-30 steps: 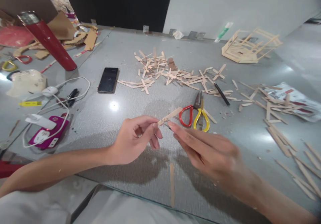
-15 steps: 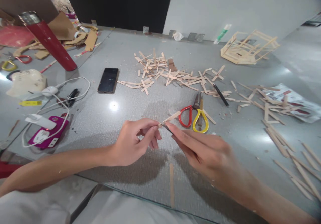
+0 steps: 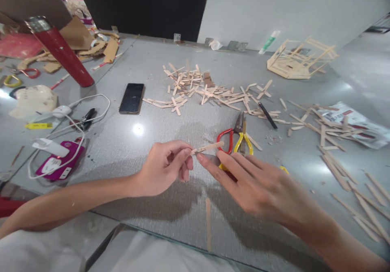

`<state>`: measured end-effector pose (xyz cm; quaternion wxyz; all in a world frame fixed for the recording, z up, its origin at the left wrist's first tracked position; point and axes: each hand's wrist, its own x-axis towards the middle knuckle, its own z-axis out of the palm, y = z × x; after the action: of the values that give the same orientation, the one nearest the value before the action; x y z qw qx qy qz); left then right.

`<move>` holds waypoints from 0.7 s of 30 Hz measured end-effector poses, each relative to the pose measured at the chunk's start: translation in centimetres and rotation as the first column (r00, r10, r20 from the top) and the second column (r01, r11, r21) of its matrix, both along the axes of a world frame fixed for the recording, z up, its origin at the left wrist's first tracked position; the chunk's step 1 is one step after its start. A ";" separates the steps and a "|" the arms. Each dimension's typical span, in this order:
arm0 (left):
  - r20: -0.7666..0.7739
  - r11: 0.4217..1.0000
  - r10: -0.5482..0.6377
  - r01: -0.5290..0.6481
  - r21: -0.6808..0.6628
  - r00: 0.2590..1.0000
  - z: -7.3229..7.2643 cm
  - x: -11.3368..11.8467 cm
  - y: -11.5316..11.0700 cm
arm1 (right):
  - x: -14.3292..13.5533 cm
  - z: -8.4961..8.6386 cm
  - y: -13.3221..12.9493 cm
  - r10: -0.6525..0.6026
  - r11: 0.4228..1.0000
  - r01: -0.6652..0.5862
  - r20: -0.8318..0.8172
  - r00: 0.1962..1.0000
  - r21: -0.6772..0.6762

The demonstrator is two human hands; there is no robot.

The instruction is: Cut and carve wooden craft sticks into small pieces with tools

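Note:
My left hand (image 3: 167,166) pinches the end of a wooden craft stick (image 3: 210,146), which points right and slightly up. Dark marks show on the stick near my fingertips. My right hand (image 3: 256,182) is palm down, its index fingertip at the stick's lower edge. Yellow parts of a tool (image 3: 224,167) show under that hand; it looks like a yellow-handled craft knife, mostly hidden. Just beyond lie scissors (image 3: 240,131) with one red and one yellow handle. Another craft stick (image 3: 208,225) lies on the table near its front edge.
A pile of craft sticks (image 3: 210,91) and a phone (image 3: 131,98) lie farther back. A stick frame model (image 3: 289,69) stands at the back right. More sticks (image 3: 338,168) lie at right. A purple power strip (image 3: 71,164), white cable and red bottle (image 3: 62,52) are at left.
My right hand has flattened and its fingers have spread, with yellow parts now showing beneath it. The craft stick has tilted flatter. The dark blade tip seen at the stick before is now hidden.

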<state>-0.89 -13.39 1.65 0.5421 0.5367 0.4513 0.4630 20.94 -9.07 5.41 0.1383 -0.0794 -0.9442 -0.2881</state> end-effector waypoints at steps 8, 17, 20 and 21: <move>0.013 0.997 0.063 -0.064 0.048 0.998 0.3 -0.2 0.0 | 0.1 -1.4 0.2 -0.197 0.916 0.017 -0.412 0.890 -0.402; -0.119 0.992 -0.088 0.097 0.077 0.989 0.7 -0.1 -0.7 | -1.6 -0.9 -0.9 -0.785 -0.032 -0.342 -0.188 0.591 -0.939; -0.209 0.979 -0.079 0.115 0.170 0.975 0.9 -0.2 -0.8 | -1.7 -0.6 -1.2 -0.817 -0.080 -0.374 -0.154 0.556 -0.924; -0.248 0.970 -0.055 0.111 0.217 0.967 0.9 -0.2 -0.8 | -1.7 -0.5 -1.3 -0.823 -0.082 -0.380 -0.152 0.547 -0.921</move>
<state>-1.04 -14.21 2.52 0.4369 0.6661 0.4342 0.4205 19.24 -10.39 4.95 0.3591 -0.4609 -0.6241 0.5187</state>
